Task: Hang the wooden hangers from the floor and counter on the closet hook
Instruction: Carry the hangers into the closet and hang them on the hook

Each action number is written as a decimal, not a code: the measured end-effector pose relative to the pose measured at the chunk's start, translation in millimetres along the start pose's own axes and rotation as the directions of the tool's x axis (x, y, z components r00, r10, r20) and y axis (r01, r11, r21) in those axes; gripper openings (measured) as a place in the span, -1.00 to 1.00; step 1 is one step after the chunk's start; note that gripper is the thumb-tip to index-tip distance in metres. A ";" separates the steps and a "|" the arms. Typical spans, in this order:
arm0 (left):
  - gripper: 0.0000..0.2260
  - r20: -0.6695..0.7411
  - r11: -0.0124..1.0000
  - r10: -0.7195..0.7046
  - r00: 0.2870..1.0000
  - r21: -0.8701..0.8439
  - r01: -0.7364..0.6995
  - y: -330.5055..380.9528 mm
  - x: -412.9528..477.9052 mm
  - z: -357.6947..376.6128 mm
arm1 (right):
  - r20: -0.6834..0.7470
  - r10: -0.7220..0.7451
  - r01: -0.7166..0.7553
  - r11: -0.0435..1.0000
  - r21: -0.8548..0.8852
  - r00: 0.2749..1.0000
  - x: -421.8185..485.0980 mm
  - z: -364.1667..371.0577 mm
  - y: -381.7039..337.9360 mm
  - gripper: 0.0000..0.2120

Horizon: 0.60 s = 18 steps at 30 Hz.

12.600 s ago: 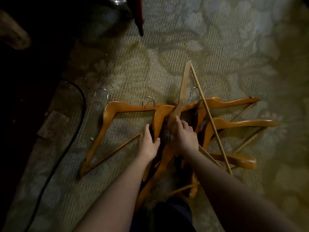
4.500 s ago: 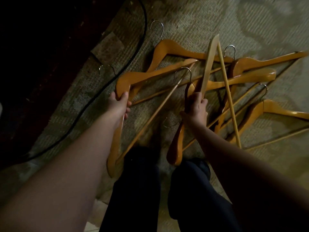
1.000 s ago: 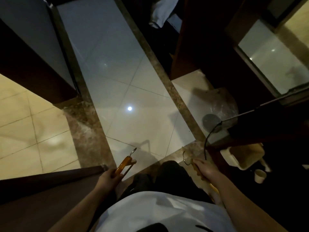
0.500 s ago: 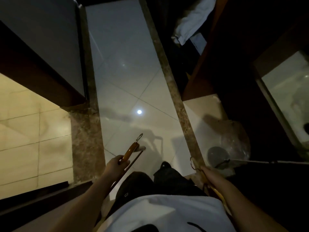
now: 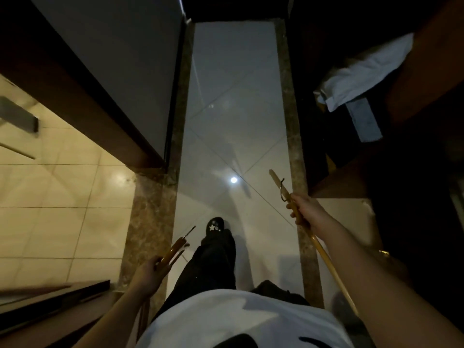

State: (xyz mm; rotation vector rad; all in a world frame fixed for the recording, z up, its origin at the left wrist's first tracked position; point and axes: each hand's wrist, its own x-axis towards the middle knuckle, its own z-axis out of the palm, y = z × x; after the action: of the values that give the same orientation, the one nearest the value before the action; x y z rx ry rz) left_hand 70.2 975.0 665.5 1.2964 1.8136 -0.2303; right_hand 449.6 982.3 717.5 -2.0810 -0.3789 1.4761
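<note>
Left hangers (image 5: 175,249): hook blurred, lower ends hidden behind left hand (image 5: 148,275), count unclear. Right hanger (image 5: 275,180): lower end hidden under right forearm (image 5: 376,285).

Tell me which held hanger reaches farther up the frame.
The right hanger, gripped by the right hand: its wooden end lies level with the floor's light spot. The left hanger, in the left hand, sits lower, beside the black shoe.
</note>
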 end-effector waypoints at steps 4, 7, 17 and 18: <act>-0.65 0.012 0.998 -0.056 0.998 0.014 0.056 26.9 42.3 -43.4 | 0.024 0.020 -0.019 1.000 -0.016 1.000 33.5 21.4 -47.1 -0.81; -0.66 0.053 0.999 -0.006 0.999 0.050 0.004 64.0 82.4 -79.2 | 0.026 0.049 -0.048 0.998 -0.046 0.998 54.0 29.5 -69.8 -0.81; -0.72 0.151 0.943 0.320 0.935 0.047 -0.330 248.3 192.3 -134.9 | -0.064 0.262 -0.258 0.964 0.069 0.963 101.0 -6.0 -80.9 -0.77; -0.73 0.159 0.932 0.347 0.924 0.047 -0.358 266.4 198.8 -135.6 | -0.070 0.286 -0.281 0.957 0.075 0.956 108.1 -10.6 -82.2 -0.75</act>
State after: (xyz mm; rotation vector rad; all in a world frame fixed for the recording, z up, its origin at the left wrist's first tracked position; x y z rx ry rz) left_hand 205.2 1307.0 687.0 1.5902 1.4279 -0.1914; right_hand 504.9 1102.3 684.5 -2.2038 0.0013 1.5344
